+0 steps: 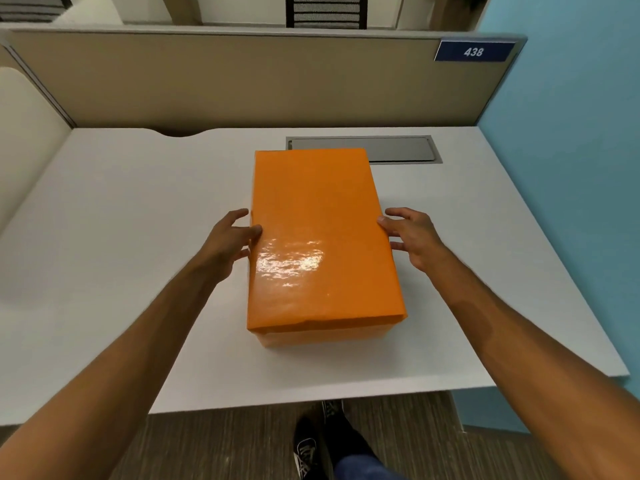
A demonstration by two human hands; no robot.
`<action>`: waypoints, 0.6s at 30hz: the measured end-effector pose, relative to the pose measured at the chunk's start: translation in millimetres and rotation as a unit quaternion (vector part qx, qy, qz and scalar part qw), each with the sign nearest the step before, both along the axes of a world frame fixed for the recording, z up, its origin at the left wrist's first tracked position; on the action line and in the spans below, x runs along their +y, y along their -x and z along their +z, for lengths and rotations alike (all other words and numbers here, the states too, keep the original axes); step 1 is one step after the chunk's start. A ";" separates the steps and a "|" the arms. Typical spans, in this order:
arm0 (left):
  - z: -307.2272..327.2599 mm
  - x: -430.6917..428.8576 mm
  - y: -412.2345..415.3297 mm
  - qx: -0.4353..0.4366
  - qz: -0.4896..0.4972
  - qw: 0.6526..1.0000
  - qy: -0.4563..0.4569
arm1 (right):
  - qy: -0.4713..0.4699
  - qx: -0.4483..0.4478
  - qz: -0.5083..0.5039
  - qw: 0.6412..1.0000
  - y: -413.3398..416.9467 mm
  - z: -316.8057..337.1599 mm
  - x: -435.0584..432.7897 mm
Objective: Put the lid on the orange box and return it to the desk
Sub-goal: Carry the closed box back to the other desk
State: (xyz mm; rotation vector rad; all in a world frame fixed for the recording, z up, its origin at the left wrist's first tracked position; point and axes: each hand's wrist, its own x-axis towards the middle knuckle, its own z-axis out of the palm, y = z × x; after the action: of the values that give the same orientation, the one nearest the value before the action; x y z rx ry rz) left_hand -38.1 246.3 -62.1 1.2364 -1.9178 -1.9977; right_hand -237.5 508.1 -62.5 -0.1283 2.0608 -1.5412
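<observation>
The orange box point(322, 237) stands on the white desk point(121, 237) with its glossy orange lid point(311, 202) seated on top. My left hand point(230, 242) is at the box's left side, thumb resting on the lid's edge and fingers spread along the side. My right hand point(412, 237) is by the right side; its fingertips touch the lid's right edge, fingers apart. Neither hand closes around the box. The box's base shows only as a thin orange strip under the lid at the near end.
A grey cable hatch point(398, 148) is set into the desk just behind the box. A beige partition point(242, 81) with a blue "438" tag point(473, 51) closes the back. A blue wall point(571, 168) is on the right. My shoes point(311, 445) stand below the desk's front edge.
</observation>
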 end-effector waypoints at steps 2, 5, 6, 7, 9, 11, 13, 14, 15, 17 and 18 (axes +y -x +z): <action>-0.4 -8.4 13.6 -0.005 0.002 1.000 0.000 | 0.000 0.006 -0.001 1.000 10.3 -0.1 -9.8; -0.6 -23.1 34.4 -0.012 0.005 1.000 0.008 | 0.002 0.005 -0.004 1.000 30.5 -1.2 -28.4; -0.5 -27.3 41.4 -0.016 0.007 1.000 0.015 | 0.002 0.004 -0.003 1.000 37.9 -0.9 -34.9; 0.1 -31.3 48.3 -0.022 0.008 0.999 0.027 | 0.001 0.002 -0.001 1.000 45.2 -0.6 -41.5; 1.6 -38.6 62.1 -0.032 0.008 0.998 0.053 | -0.001 -0.001 0.007 1.000 59.3 -1.0 -54.1; 4.5 -46.1 76.2 -0.032 0.007 0.998 0.061 | -0.009 -0.002 0.011 1.000 73.5 -0.2 -65.8; 6.7 -54.3 89.2 -0.029 0.012 0.998 0.051 | -0.020 -0.003 0.016 1.000 86.7 1.8 -76.8; 7.0 -57.8 94.3 -0.029 0.016 0.999 0.043 | -0.024 -0.003 0.020 1.000 92.2 2.4 -81.8; 7.1 -60.7 98.8 -0.028 0.020 0.999 0.037 | -0.026 -0.002 0.024 0.999 96.9 2.7 -86.7; 6.0 -65.3 105.7 -0.028 0.033 0.999 0.028 | -0.029 0.000 0.026 0.999 104.9 2.2 -95.0; 4.8 -67.1 108.2 -0.028 0.042 0.998 0.030 | -0.033 0.001 0.023 0.999 108.2 2.1 -98.0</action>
State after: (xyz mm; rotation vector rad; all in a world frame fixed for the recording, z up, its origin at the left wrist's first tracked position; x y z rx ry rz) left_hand -146.3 179.2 -57.3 1.3491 -1.9013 -1.8700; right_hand -345.6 410.1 -60.4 -0.1523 2.0930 -1.4438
